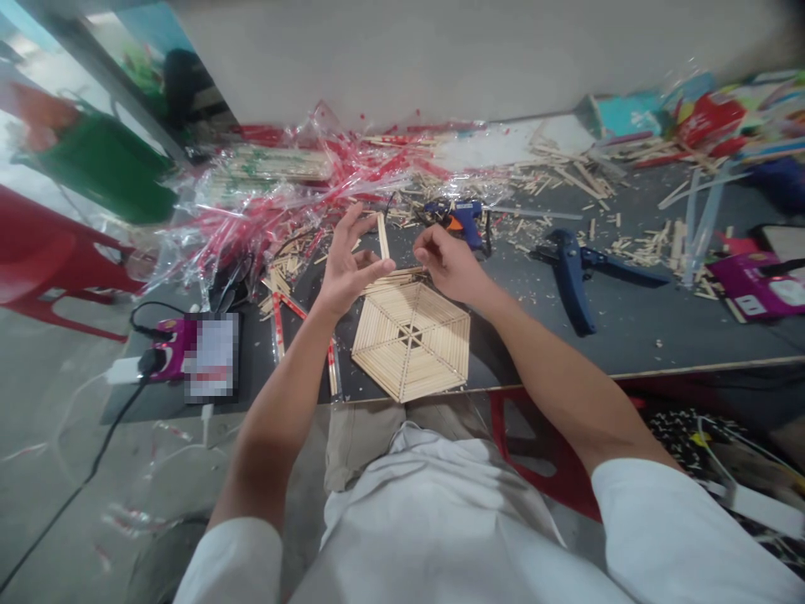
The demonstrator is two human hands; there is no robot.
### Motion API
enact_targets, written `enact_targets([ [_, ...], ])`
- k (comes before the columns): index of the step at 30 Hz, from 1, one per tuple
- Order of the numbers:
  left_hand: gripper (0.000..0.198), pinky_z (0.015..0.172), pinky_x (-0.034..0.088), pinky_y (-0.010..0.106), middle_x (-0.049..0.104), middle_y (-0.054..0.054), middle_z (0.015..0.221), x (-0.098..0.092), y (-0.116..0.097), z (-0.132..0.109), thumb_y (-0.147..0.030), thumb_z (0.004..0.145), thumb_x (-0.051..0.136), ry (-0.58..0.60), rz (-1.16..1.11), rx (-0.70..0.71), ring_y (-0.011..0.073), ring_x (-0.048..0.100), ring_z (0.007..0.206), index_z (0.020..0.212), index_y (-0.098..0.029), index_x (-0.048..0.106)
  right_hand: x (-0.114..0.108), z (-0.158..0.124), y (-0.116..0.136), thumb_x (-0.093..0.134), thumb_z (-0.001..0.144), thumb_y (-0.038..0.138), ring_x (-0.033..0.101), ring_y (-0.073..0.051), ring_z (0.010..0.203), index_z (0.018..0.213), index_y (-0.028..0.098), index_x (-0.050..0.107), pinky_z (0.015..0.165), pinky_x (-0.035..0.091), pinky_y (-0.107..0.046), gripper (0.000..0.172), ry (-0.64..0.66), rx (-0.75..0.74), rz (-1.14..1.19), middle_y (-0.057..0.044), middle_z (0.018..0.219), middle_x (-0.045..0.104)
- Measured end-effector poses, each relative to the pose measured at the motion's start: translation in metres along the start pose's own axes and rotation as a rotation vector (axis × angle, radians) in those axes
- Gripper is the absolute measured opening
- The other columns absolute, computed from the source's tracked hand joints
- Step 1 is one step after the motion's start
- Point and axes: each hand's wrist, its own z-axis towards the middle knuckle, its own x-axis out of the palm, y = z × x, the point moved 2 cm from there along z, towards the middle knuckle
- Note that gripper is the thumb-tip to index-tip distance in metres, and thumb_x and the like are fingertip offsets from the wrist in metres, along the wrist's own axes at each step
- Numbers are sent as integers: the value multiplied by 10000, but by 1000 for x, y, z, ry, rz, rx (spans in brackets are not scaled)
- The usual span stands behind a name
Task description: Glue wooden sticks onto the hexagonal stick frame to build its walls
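In the head view my left hand (343, 264) is raised over the table, with a short pale wooden stick (382, 236) upright between thumb and fingertip. To its right, my right hand (454, 264) is closed, fingertips curled toward the thumb; what they hold, if anything, is too small to make out. Below both hands lies a flat hexagonal panel (377, 348) of wooden sticks, with a small hole at its centre and ribs running to the corners. Several loose sticks (402, 277) lie by its far edge, partly covered by the hands.
A blue glue gun (466, 222) lies beyond my right hand, and a blue-handled cutter (573, 281) rests further right. Plastic wrappers (352, 164) and wood offcuts (584, 172) cover the back. A phone (214, 361) and purple power strip (173, 348) sit left; a red chair (50, 252) stands beyond.
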Motion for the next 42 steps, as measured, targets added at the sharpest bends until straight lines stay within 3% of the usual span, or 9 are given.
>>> enact_targets([
  [5,1040,778,608,355,450,112,1636,3,0,-1,-722,817,774,-8,-115,-41,197,736,929,1650,-530,182,-1,-2,3,287,1112,596,504,-150,620,990,238,514,647,384,-329,441,26,-25,-110,-7,748,586],
  [11,1019,654,568,298,459,112,1626,2,-1,0,-702,772,829,-29,-177,-77,138,707,783,1612,-542,275,0,-3,4,477,1055,290,587,-166,765,1082,216,559,717,448,-315,114,43,-83,-135,-42,898,649],
  [15,1021,614,547,268,460,112,1630,2,-2,-1,-693,762,844,-24,-185,-86,122,698,756,1606,-540,289,2,-2,0,575,962,186,608,-181,831,1096,201,660,760,492,-325,160,36,-130,-161,-60,948,662],
  [24,1073,745,608,358,432,108,1648,2,-1,-1,-717,789,809,5,-155,-70,229,750,957,1643,-562,177,3,-2,-5,761,812,132,728,-204,802,949,189,795,768,594,-364,152,-16,10,-46,-53,903,786],
  [31,1101,646,572,277,447,117,1646,2,-2,-1,-688,756,852,0,-196,-96,162,728,845,1642,-534,216,4,-2,-8,757,844,200,772,-232,846,970,208,822,848,629,-414,142,-15,76,34,-60,932,822],
  [39,1107,743,603,323,446,122,1649,4,-1,-1,-660,746,870,4,-212,-107,180,722,909,1642,-486,244,-1,0,9,730,903,258,647,-167,709,869,183,779,670,497,-314,96,19,19,-89,-45,799,756],
  [42,1111,750,601,336,437,124,1653,5,-2,-1,-668,740,870,8,-207,-125,161,711,868,1641,-488,245,-3,1,8,820,841,287,619,-156,663,789,177,747,631,467,-300,142,-4,70,-102,-33,728,723],
])
